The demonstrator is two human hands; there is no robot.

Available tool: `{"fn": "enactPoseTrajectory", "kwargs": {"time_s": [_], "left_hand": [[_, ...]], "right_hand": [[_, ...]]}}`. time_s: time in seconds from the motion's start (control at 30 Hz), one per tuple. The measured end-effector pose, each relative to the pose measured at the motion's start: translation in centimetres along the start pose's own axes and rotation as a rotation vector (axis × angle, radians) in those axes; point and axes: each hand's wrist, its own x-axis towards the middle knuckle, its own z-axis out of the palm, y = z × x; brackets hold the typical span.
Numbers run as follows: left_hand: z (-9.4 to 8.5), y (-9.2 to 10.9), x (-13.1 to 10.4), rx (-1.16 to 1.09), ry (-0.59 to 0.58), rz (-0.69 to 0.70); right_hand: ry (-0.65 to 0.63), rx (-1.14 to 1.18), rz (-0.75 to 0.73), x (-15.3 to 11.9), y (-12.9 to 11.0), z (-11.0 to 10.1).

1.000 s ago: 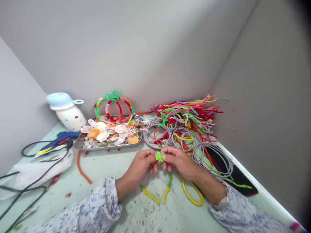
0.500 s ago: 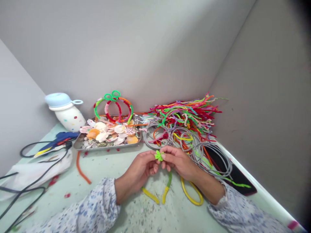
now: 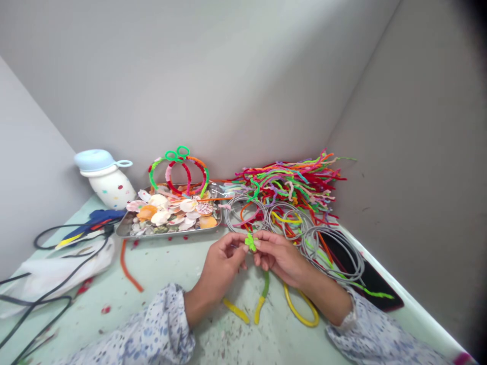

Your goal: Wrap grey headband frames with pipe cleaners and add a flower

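Between my two hands, above the table, is a small lime-green pipe-cleaner flower (image 3: 250,242) with looped petals. My left hand (image 3: 225,258) pinches its left side with thumb and fingers. On the other side, the thumb and fingertips of my right hand (image 3: 279,253) are closed on it. Under the hands, a green-and-yellow pipe-cleaner piece (image 3: 260,302) lies on the table, partly covered, with a yellow strip (image 3: 236,311) to its left. A yellow loop (image 3: 304,314) rests below my right wrist.
A metal tray (image 3: 167,234) of seashells (image 3: 186,205) stands at the back, with pipe-cleaner hoops (image 3: 188,172) over it. Right of it lie a pipe-cleaner heap (image 3: 292,177) and grey wire coils (image 3: 335,253). A white bottle (image 3: 114,190), pliers (image 3: 95,220) and black cables (image 3: 72,274) are at left.
My left hand has shifted its hold, its thumb now lower on the flower. The flower has turned slightly and moved a little right. My right hand has barely moved.
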Motion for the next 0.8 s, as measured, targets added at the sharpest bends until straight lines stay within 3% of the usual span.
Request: {"fn": "enactPoseTrajectory", "kwargs": {"time_s": [0.27, 0.67, 0.8], "left_hand": [[-0.12, -0.63, -0.41, 0.151, 0.019, 0.079], [-0.05, -0.68, -0.17, 0.109, 0.013, 0.077], [-0.25, -0.85, -0.17, 0.204, 0.051, 0.148]], "right_hand": [[-0.006, 0.041, 0.007, 0.12, 0.24, -0.12], [-0.022, 0.081, 0.032, 0.0, 0.12, -0.27], [-0.041, 0.137, 0.029, 0.15, 0.58, -0.52]]}}
